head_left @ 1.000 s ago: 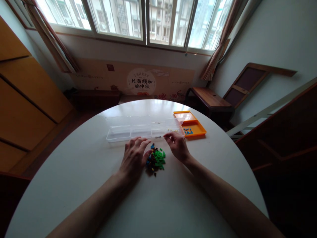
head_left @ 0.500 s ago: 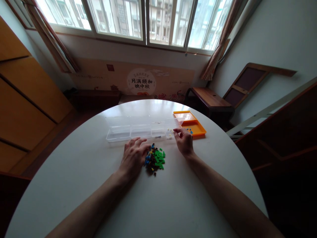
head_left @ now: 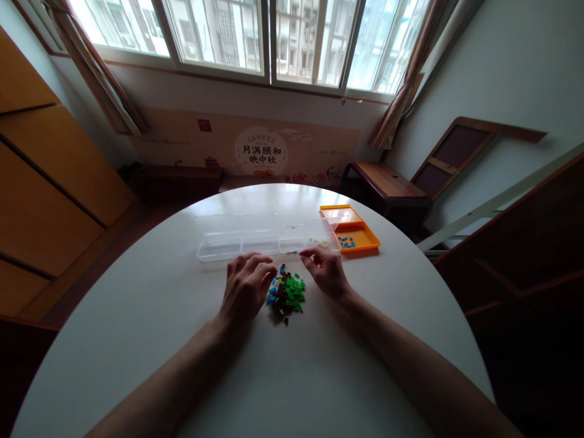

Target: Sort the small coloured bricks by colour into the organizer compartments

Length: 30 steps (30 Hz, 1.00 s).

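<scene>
A heap of small building bricks [head_left: 292, 294], green, dark brown, blue and a few yellow, lies on the white table. At its left edge rests my left hand [head_left: 246, 281], fingers loosely bent and apart, thumb side against the bricks. My right hand [head_left: 327, 272] hovers at the upper right of the heap, thumb and index finger slightly apart, with nothing visible between them. Just beyond both hands lies a clear plastic compartment box [head_left: 219, 250] with its lid raised. Pale yellow pieces [head_left: 319, 242] sit in its right-hand compartment.
An orange tray [head_left: 371, 241] with two sections stands right of the clear box; small blue bricks [head_left: 347, 242] lie in its near section. The round table [head_left: 292, 377] has its far edge beyond the containers. A wooden chair [head_left: 387, 179] stands past it on the right.
My right hand has moved left and nearer, from the clear box's right compartment towards the brick heap. My left hand has barely moved.
</scene>
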Tool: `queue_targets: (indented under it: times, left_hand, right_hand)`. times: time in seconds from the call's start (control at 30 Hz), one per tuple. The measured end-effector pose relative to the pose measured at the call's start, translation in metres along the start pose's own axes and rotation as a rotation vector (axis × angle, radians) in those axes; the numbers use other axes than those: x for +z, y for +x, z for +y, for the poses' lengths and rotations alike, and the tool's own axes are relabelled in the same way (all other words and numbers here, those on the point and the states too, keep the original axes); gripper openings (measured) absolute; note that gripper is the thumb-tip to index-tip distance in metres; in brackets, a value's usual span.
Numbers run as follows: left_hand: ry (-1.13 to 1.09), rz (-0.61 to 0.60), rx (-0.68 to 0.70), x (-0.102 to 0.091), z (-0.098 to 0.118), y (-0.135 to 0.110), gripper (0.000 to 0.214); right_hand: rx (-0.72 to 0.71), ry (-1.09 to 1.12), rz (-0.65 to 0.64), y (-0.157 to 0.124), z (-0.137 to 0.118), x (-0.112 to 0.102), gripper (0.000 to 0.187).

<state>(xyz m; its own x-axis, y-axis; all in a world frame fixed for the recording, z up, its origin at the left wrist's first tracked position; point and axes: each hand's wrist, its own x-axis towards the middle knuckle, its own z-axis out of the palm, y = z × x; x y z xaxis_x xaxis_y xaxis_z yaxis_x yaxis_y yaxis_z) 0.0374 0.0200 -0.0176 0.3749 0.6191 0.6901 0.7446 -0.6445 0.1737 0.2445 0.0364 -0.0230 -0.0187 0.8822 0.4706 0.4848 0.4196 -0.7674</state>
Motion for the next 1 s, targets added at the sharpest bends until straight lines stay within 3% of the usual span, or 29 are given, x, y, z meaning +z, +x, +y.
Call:
queue_targets:
  times: [0.1,0.2,0.63,0.7,0.9,1.0]
  left_hand:
    - [-0.015,0.050,0.081,-0.004,0.004,0.001,0.006]
    - [-0.010,0.021,0.093,-0.005,0.005,0.000,0.007]
    - [0.013,0.016,0.041,-0.003,0.000,-0.003,0.005]
    - [0.023,0.006,0.026,-0.002,-0.001,-0.003,0.005]
    - [0.004,-0.091,-0.023,0.001,-0.001,-0.005,0.016]
    - [-0.034,-0.166,-0.040,0.001,-0.001,-0.006,0.022]
  right_hand:
    - [-0.081,0.103,-0.237,-0.004,-0.011,0.004,0.016]
    - [-0.128,0.176,-0.360,-0.006,-0.018,0.007,0.019]
    - [-0.063,0.212,-0.391,-0.004,-0.015,0.006,0.015]
    - [-0.047,0.173,-0.308,-0.002,-0.011,0.005,0.016]
    - [0.073,-0.036,0.159,0.011,0.019,-0.006,0.023]
    - [0.137,-0.069,0.269,0.016,0.031,-0.012,0.026]
